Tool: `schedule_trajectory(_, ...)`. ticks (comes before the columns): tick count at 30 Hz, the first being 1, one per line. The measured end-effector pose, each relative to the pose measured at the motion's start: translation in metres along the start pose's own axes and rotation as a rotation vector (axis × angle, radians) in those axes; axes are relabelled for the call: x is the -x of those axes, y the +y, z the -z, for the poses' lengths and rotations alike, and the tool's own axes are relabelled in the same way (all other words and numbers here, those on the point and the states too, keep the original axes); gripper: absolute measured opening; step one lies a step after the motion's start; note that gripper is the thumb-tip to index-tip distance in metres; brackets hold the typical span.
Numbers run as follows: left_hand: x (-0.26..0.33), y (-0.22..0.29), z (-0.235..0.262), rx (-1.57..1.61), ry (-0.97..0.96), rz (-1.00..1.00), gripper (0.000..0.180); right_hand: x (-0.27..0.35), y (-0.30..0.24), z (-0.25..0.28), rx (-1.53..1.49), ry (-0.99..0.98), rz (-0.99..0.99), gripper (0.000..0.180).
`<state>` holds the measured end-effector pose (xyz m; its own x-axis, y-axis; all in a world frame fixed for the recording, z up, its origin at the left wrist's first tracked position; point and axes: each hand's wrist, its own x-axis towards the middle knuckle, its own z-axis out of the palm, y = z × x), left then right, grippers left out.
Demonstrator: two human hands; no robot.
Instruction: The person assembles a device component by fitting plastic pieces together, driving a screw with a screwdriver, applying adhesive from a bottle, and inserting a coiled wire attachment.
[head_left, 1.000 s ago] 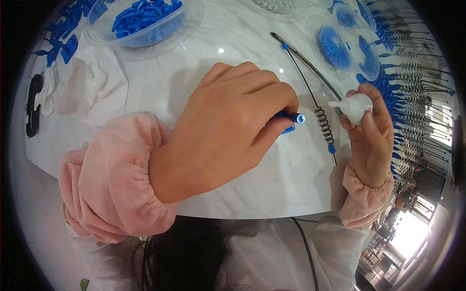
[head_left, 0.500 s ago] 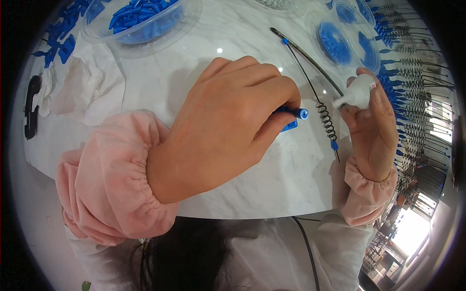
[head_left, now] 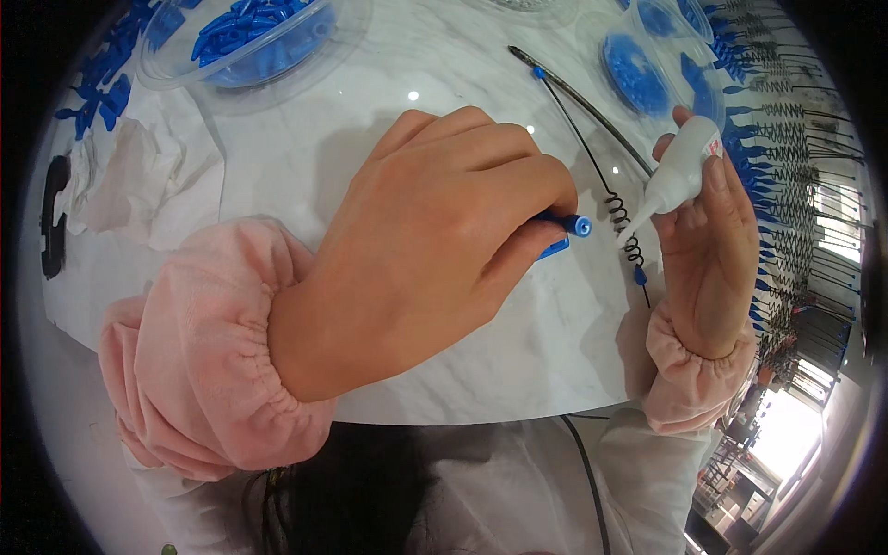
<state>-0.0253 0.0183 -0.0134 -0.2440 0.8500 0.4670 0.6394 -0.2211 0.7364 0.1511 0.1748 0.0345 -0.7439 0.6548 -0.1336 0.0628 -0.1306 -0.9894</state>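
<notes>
My left hand [head_left: 444,222] is closed over the middle of the table, pinching a small blue plastic piece [head_left: 580,226] with a round end that pokes out past thumb and forefinger. The rest of that piece is hidden by the hand. My right hand [head_left: 708,231] holds a small white squeeze bottle [head_left: 683,171], its narrow nozzle tilted down and to the left. Below the nozzle lies a black coiled wire [head_left: 615,205] with a blue bead near each end. Alongside it, a dark thin rod [head_left: 583,104] runs toward my right hand.
A clear tub [head_left: 264,69] of blue cone-shaped pieces stands far left, with crumpled white tissue [head_left: 148,180] nearer. Clear tubs [head_left: 638,69] holding blue bits stand far right. Many coiled wires with blue tips [head_left: 772,171] line the right edge. A black object [head_left: 54,217] lies far left.
My right hand has turned the squeeze bottle so its nozzle points further down. The left hand still grips the blue piece, nearly in place. The whole view has shifted slightly.
</notes>
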Motion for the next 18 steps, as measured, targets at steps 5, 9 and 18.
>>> schedule_trajectory(5, -0.001, 0.001, 0.001, 0.002, -0.018, -0.017, 0.018, 0.003, 0.002, -0.014, 0.079, 0.118, 0.069, 0.048)
schedule_trajectory(9, 0.0, 0.003, 0.002, 0.003, -0.046, -0.022, 0.018, 0.004, 0.003, -0.01, 0.117, 0.071, 0.114, 0.048)
schedule_trajectory(18, 0.0, 0.006, 0.001, 0.051, -0.058, -0.004, 0.025, 0.003, 0.007, 0.003, 0.121, 0.016, 0.248, 0.046)
